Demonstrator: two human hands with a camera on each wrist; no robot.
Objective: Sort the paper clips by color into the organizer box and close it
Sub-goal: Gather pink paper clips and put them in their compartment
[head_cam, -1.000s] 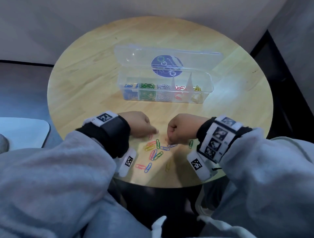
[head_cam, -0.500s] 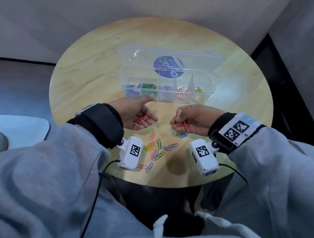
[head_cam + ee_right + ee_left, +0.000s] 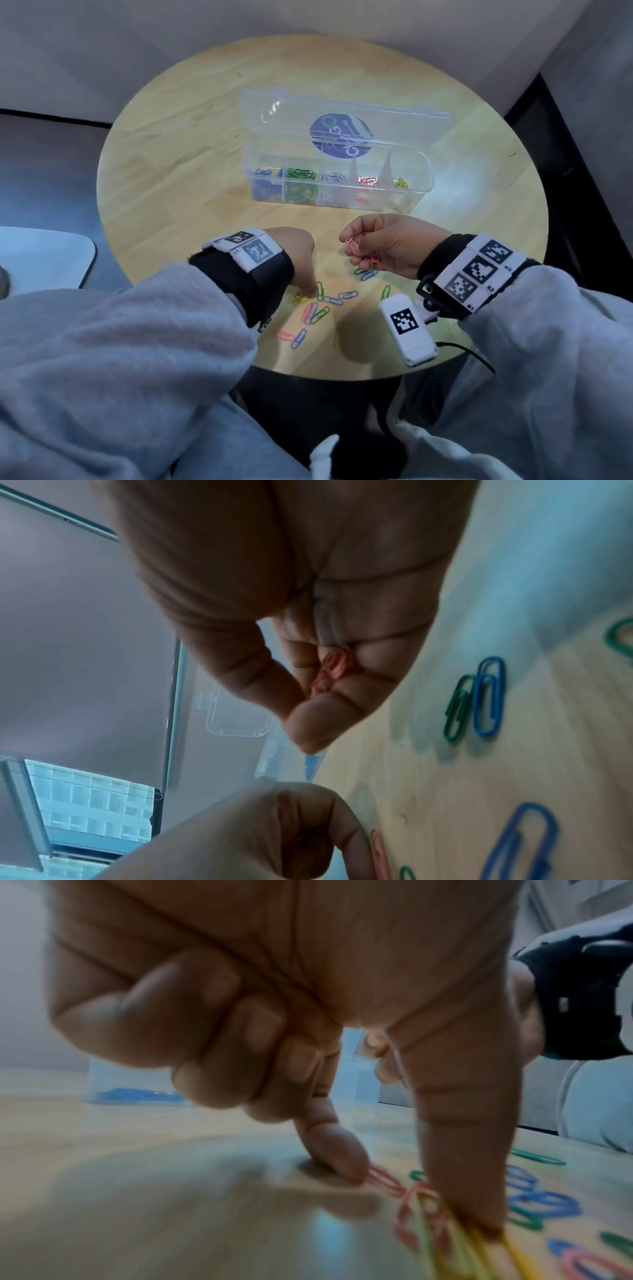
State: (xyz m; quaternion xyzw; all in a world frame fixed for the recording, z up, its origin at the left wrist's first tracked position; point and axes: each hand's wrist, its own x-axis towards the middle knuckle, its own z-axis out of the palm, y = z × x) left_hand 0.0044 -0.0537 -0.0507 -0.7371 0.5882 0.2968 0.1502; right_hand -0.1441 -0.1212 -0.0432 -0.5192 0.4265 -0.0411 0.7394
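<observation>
On table (image 3: 191, 178): scattered paper clips (image 3: 317, 310), red, blue, green, yellow.

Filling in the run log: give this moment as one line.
left hand: fingers on loose clips | right hand: holds pink clips | organizer box: open, partly sorted

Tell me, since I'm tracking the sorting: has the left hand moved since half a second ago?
Yes. The left hand has dropped from near the organizer box toward the person, fingertips now on the loose clips on the table.
</observation>
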